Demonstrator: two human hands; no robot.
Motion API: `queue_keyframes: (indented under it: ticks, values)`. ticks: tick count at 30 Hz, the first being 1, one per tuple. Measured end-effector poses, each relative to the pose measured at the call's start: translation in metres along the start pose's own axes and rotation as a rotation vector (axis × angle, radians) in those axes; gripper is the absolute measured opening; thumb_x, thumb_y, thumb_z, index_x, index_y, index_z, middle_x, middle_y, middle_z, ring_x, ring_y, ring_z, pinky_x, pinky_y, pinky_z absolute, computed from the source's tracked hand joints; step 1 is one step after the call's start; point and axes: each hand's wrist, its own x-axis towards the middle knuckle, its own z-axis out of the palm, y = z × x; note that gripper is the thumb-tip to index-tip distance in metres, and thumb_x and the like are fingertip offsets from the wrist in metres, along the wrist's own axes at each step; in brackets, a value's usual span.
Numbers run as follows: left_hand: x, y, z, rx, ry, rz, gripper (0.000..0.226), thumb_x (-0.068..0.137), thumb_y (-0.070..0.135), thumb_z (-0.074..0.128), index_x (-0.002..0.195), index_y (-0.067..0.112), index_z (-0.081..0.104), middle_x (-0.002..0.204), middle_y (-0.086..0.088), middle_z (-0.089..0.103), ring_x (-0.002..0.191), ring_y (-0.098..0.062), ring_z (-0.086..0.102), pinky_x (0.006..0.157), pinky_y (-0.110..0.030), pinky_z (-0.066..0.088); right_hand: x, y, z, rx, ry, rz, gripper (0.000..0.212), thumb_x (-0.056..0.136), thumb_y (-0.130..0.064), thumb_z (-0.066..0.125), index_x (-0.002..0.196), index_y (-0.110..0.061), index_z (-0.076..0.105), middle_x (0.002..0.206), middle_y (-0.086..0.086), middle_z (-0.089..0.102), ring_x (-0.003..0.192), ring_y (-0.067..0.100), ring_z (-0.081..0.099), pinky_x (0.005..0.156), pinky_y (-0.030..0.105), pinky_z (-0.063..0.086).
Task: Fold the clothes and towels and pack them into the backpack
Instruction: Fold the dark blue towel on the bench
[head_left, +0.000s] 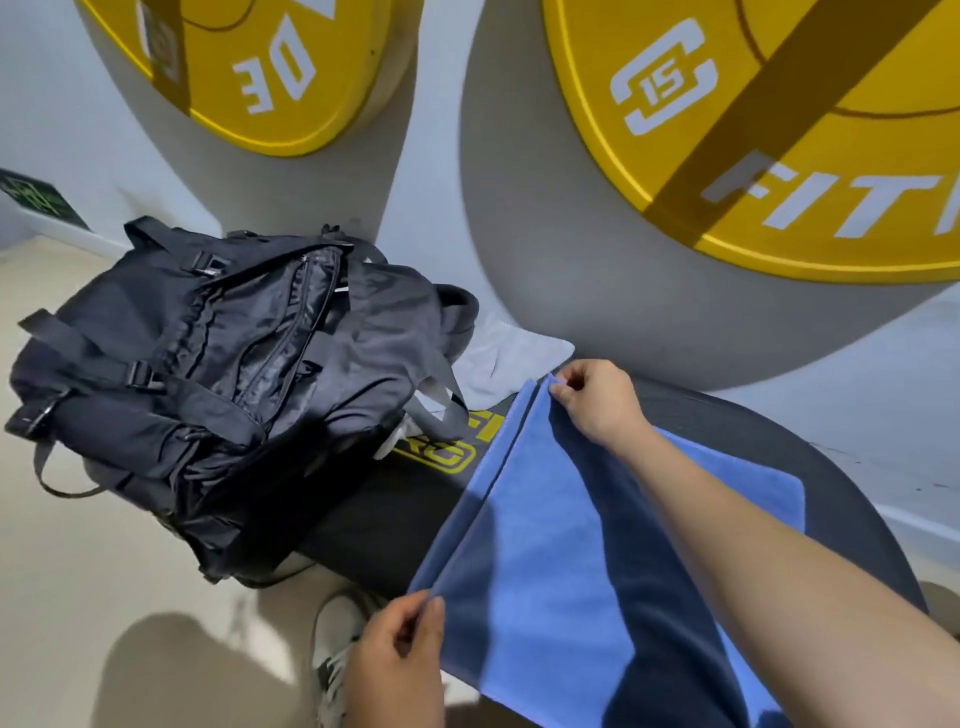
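A blue towel (545, 561) lies spread over a black round platform (395, 514), folded so two edges meet along its left side. My right hand (597, 400) pinches the towel's far corner. The near corner is pinched by my left hand (400, 654). A black backpack (218, 374) lies to the left, partly on the platform, its top toward the wall. A white cloth (514, 358) sits crumpled between the backpack and the towel, against the wall.
Two big yellow weight-plate decorations (779, 130) hang on the white wall behind. The beige floor (78, 597) spreads to the left. A shoe (332, 654) shows at the bottom beside my left hand.
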Motion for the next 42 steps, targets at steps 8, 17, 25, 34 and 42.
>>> queue_keyframes:
  ticks: [8,17,25,34,42]
  values:
    - [0.015,-0.014,0.001,0.177,0.007,0.039,0.041,0.069,0.005,0.082,0.048,0.033,0.061,0.091,-0.003,0.056,0.071,-0.005,0.059,0.063,-0.005,0.041,0.011,0.004,0.018,-0.007,-0.097,-0.025,0.014,0.084,-0.019,0.069,0.073,-0.010,0.067,0.084,0.003,0.071,0.083,0.024,0.063,0.075,0.034,0.050]
    - [0.019,-0.005,-0.012,0.137,-0.066,-0.102,0.025,0.063,0.017,0.087,0.054,0.028,0.067,0.057,0.004,0.068,0.062,-0.013,0.064,0.063,-0.025,0.045,0.011,0.002,0.008,0.094,-0.021,-0.020,0.011,0.083,-0.016,0.072,0.075,-0.009,0.070,0.078,-0.001,0.069,0.079,0.017,0.061,0.070,0.026,0.046]
    - [0.020,0.041,-0.038,0.115,-0.172,0.108,0.028,0.066,0.013,0.085,0.051,0.033,0.071,0.054,0.008,0.067,0.046,-0.004,0.055,0.054,-0.026,0.044,-0.040,-0.004,-0.089,0.497,0.092,-0.013,0.006,0.079,-0.011,0.077,0.074,-0.012,0.074,0.070,0.001,0.071,0.066,0.013,0.064,0.064,0.028,0.049]
    - [-0.021,0.143,-0.085,-0.056,-0.286,0.495,0.021,0.073,0.001,0.078,0.061,0.018,0.073,0.063,0.007,0.070,0.055,-0.001,0.057,0.057,-0.008,0.043,-0.168,-0.024,-0.209,0.669,0.342,-0.052,0.006,0.079,-0.011,0.076,0.078,-0.016,0.072,0.076,0.003,0.069,0.071,0.015,0.057,0.066,0.029,0.044]
    - [-0.063,0.235,-0.130,-0.070,-0.414,0.817,0.019,0.082,0.002,0.070,0.069,0.016,0.072,0.053,0.018,0.062,0.045,0.008,0.049,0.049,-0.003,0.038,-0.291,-0.030,-0.273,0.712,0.388,-0.109,0.005,0.080,-0.009,0.073,0.079,-0.012,0.070,0.077,0.004,0.067,0.070,0.013,0.055,0.063,0.026,0.040]
